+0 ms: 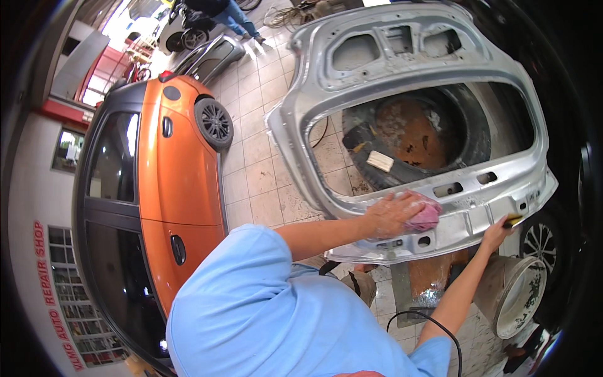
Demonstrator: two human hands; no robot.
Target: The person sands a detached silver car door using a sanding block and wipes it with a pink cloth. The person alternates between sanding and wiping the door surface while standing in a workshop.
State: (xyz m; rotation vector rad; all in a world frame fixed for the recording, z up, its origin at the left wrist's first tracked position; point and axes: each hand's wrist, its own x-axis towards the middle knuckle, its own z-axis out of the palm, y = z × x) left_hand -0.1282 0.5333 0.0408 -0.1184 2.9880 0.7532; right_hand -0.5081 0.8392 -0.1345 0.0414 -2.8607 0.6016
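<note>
A silver car tailgate point(301, 135), bare of glass and trim, lies in front of me. My left hand point(391, 215) presses a wet-looking pink cloth point(424, 213) against its near rail, below the window opening. At the near right corner of the tailgate, my right hand point(496, 234) is closed on a small yellow-and-black tool point(513, 220); its exact kind is too small to make out. Through the window opening a tyre point(471, 122) shows beneath the panel. On that tyre rests a pale rectangular block point(380, 161).
An orange car point(182, 151) stands to the left on the tiled floor point(260, 173). A white bucket point(512, 295) lies tipped on its side at the near right, beside a dark vehicle's wheel point(539, 245). A black hose point(457, 342) curves near my right arm. Another person's legs point(242, 19) show far off.
</note>
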